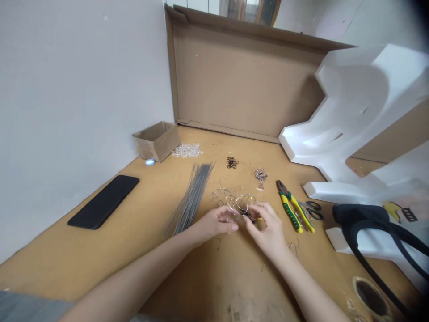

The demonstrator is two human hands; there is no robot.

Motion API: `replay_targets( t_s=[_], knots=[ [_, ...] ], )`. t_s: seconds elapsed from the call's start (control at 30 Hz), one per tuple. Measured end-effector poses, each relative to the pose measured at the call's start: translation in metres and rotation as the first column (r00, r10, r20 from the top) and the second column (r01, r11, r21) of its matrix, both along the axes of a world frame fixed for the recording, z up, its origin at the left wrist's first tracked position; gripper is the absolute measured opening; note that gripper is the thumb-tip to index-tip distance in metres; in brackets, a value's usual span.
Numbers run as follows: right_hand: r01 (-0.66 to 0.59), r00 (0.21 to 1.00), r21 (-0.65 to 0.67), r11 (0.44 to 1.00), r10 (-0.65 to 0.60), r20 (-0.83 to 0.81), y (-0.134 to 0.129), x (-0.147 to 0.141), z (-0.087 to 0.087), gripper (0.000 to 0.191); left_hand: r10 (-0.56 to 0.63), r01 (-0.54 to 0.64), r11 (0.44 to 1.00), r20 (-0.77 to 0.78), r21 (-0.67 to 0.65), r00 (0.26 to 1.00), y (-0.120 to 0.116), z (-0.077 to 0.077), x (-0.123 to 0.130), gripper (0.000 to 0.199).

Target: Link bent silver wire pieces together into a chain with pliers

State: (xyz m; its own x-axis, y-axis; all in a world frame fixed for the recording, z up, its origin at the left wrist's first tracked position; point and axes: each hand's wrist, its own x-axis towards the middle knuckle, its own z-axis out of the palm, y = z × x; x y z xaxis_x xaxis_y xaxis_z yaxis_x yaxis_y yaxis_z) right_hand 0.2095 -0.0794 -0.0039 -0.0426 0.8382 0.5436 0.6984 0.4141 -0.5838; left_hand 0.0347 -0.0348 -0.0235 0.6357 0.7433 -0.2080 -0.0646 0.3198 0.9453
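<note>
My left hand (214, 223) and my right hand (266, 230) meet above the yellow-brown tabletop (214, 286), pinching a bent silver wire loop (241, 203) between their fingers. Something dark, perhaps small black rings, shows at the loop's base (250, 215), partly hidden by my fingers. More curled wire pieces (221, 196) lie just beyond my left hand. Left of it rests a long bundle of straight grey metal rods (191, 201). Beyond my hands are small black rubber rings (232, 163) and a little heap of silvery rings (261, 175).
Green-and-yellow pliers (295, 209) and black-handled scissors (312, 211) lie to the right. Farther back are a small cardboard box (157, 141), loose clear beads (187, 150) and a black phone (103, 201). White foam packing (355, 112) and a black strap (368, 228) fill the right side.
</note>
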Motion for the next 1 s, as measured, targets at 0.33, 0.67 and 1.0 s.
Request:
replay_targets(
  t_s=[0.33, 0.67, 1.0],
  knots=[
    [-0.010, 0.997, 0.028, 1.000, 0.007, 0.076, -0.002, 0.000, -0.003, 0.024, 0.103, -0.123, 0.977, 0.121, 0.173, 0.987, 0.009, 0.011, -0.011, 0.039],
    [-0.015, 0.995, 0.070, 0.997, 0.008, 0.095, -0.001, 0.001, -0.004, 0.026, 0.082, -0.098, 0.983, 0.106, 0.155, 0.991, 0.007, 0.017, -0.013, 0.035],
    [-0.086, 0.986, 0.059, 0.995, 0.077, 0.147, -0.003, -0.001, 0.000, 0.043, 0.072, -0.093, 0.978, 0.115, 0.186, 0.991, 0.007, 0.014, -0.011, 0.043]
  ],
)
